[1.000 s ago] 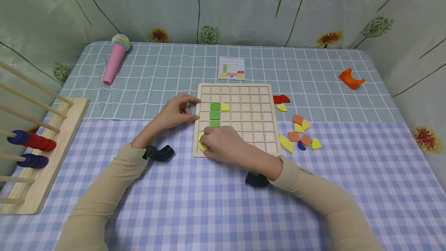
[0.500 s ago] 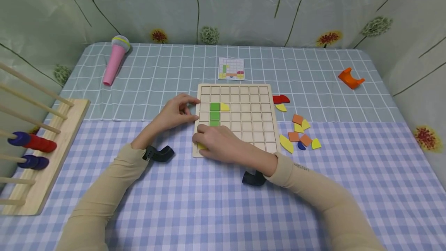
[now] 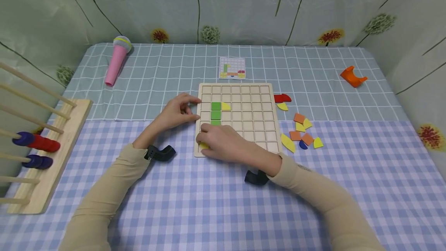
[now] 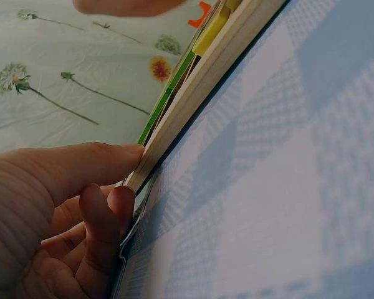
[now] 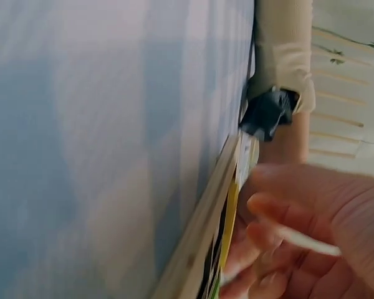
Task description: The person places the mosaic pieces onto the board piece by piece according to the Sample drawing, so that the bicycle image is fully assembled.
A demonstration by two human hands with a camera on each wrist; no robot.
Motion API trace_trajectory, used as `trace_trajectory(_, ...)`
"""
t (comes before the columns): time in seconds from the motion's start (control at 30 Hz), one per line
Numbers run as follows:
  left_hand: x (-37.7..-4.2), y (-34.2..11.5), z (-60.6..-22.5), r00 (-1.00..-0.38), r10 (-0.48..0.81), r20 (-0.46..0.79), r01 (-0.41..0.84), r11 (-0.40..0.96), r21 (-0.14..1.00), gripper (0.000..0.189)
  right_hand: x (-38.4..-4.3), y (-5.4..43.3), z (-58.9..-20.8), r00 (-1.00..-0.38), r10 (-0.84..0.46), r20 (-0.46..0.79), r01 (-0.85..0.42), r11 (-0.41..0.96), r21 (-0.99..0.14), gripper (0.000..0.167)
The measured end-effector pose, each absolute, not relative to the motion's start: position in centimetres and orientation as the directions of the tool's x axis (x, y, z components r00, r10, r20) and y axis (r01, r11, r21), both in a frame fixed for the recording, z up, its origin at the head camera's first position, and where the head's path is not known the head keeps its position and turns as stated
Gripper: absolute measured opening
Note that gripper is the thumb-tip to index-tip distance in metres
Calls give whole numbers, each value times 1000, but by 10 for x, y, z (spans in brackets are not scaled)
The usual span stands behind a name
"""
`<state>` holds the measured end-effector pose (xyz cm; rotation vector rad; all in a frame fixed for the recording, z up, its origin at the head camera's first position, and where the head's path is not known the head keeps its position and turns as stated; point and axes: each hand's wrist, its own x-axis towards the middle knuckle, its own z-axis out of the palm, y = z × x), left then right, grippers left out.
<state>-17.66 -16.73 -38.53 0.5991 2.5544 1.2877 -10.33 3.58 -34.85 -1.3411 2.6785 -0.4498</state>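
A square wooden grid board (image 3: 255, 107) lies in the middle of the table. On it sit several green squares (image 3: 216, 115) in a column, with a yellow quarter-circle piece (image 3: 225, 106) beside the top one. My right hand (image 3: 223, 142) is over the board's near left corner, fingers bent down at a yellow piece (image 3: 204, 146) that it partly covers. In the right wrist view the thumb and fingertips are close to a yellow edge (image 5: 229, 218); I cannot tell whether they pinch it. My left hand (image 3: 175, 111) touches the board's left edge with thumb and index fingertips, other fingers loosely bent.
Loose yellow, orange, red and blue pieces (image 3: 295, 136) lie right of the board. A patterned card (image 3: 232, 68) is behind it. A pink toy microphone (image 3: 116, 65) lies back left, a bead frame (image 3: 66, 158) stands left, and an orange curved block (image 3: 352, 76) is back right.
My right hand has shifted slightly left over the corner, now covering more of the yellow pieces there. My left hand stays at the board's edge.
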Motion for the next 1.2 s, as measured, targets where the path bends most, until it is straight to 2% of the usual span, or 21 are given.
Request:
trace_trajectory(0.27, -178, -170, -387, -900, 435, -19, 238, 528, 815, 48, -104, 48, -345, -632, -771, 70, -746, 583, -321, 20)
trace_trajectory(0.47, -178, -170, -389, -896, 444, -11, 242, 508, 827, 48, -105, 65, -346, -688, -724, 53, -697, 638, -327, 19)
trace_trajectory(0.73, -176, -169, -390, -889, 454, 50, 294, 485, 824, 47, -105, 100, -347, -751, -651, 112, -644, 684, -341, 16)
trace_trajectory(0.97, -176, -169, -387, -894, 448, 1, 259, 515, 817, 49, -107, 135, -348, -791, -591, 157, -606, 722, -334, 15)
trace_trajectory(1.2, -178, -167, -388, -896, 444, -20, 239, 520, 820, 48, -109, 174, -349, -859, -497, 122, -505, 788, -351, 15)
